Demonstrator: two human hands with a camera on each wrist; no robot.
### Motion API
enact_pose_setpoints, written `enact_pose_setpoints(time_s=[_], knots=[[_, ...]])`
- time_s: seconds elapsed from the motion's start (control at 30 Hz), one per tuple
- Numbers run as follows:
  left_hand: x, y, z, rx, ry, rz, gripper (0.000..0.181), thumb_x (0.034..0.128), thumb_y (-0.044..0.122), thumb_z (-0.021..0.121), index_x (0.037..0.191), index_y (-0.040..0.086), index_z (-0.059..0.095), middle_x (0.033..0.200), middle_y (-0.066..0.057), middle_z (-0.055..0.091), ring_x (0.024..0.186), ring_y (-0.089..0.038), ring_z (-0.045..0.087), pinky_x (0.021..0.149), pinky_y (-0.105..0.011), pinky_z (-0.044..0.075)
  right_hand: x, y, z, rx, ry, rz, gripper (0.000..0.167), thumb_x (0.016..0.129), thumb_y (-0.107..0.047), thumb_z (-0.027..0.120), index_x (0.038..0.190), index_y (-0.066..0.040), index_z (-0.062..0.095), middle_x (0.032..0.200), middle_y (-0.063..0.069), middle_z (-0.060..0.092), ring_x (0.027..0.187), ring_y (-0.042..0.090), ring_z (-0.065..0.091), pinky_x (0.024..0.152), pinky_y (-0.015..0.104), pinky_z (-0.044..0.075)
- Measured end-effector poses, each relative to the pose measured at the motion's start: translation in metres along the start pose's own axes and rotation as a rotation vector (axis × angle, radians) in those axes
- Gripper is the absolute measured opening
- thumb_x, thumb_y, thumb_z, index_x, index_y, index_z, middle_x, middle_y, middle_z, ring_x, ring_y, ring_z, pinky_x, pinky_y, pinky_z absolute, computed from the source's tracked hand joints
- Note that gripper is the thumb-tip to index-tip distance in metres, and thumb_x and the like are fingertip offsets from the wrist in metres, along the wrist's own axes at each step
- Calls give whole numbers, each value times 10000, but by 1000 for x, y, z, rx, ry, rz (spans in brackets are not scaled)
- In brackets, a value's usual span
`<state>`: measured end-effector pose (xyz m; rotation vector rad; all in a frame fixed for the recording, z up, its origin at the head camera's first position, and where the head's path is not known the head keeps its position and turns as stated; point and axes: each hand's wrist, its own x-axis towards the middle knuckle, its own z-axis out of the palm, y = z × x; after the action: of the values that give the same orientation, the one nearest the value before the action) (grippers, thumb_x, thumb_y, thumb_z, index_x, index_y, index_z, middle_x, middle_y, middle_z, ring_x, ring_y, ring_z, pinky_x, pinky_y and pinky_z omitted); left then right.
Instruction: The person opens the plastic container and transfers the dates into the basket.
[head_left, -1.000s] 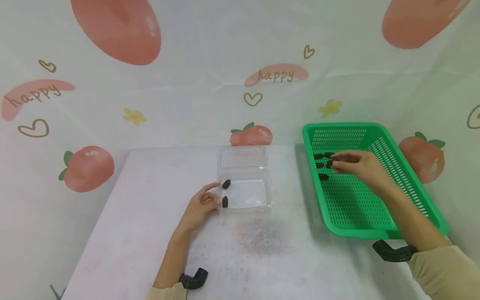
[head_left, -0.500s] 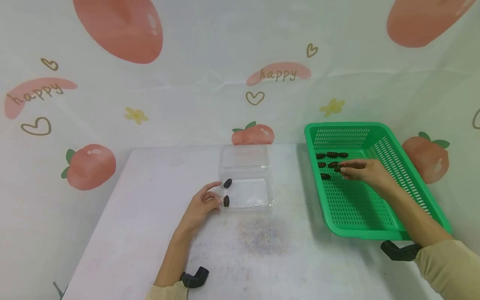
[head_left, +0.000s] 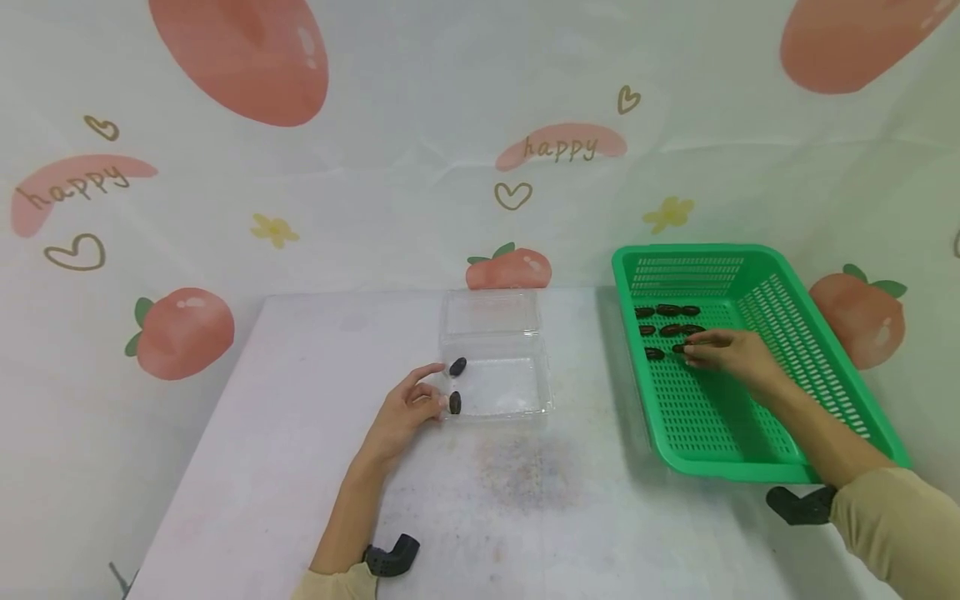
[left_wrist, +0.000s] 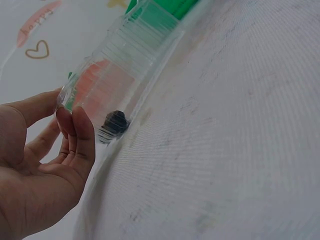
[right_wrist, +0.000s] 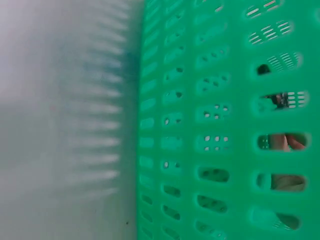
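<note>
In the head view my left hand [head_left: 401, 417] is at the left side of a clear plastic clamshell box [head_left: 501, 385], its lid folded back. The left wrist view shows thumb and fingers pinching the box's rim. Two dark brown dates [head_left: 455, 402] lie at the box's left side. Inside the green basket [head_left: 750, 472], my right hand [head_left: 738, 358] pinches a date [head_left: 678, 349] between thumb and fingertips, close to the basket floor. Several other dates [head_left: 667, 310] lie in rows along the basket's left side. In the right wrist view, the slotted wall [right_wrist: 240, 115] mostly hides this hand.
The basket stands at the table's right side, with raised slotted walls. A white cloth covers the table [head_left: 322, 358]. Behind it hangs a white backdrop [head_left: 390, 208] printed with fruit, hearts and lettering. A black wrist mount [head_left: 801, 505] is on each forearm.
My right hand has moved a little toward the basket's near side, so more dates show behind it. My left hand keeps its place at the box. The view has shifted slightly.
</note>
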<state>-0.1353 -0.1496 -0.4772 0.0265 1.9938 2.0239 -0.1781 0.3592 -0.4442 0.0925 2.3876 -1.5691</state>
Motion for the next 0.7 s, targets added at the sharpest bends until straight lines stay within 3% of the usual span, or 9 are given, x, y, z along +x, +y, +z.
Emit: enact_pose_setpoints(time_s=[0.43, 0.7], knots=[[0, -1, 0, 1, -5, 0, 582, 909, 41, 695, 1445, 120, 481, 906, -64, 541, 766, -186, 592, 763, -298, 530, 3, 7, 0, 84, -2, 10, 560, 981, -155, 641, 1344, 215, 431, 928, -159, 700, 851, 26, 704, 824, 262, 560], [0, -2, 0, -11, -7, 0, 576, 911, 54, 701, 1440, 133, 487, 911, -64, 541, 776, -190, 591, 765, -301, 531, 6, 9, 2, 101, -1, 61, 574, 977, -163, 649, 1369, 194, 429, 918, -98, 734, 824, 48, 713, 785, 270, 572]])
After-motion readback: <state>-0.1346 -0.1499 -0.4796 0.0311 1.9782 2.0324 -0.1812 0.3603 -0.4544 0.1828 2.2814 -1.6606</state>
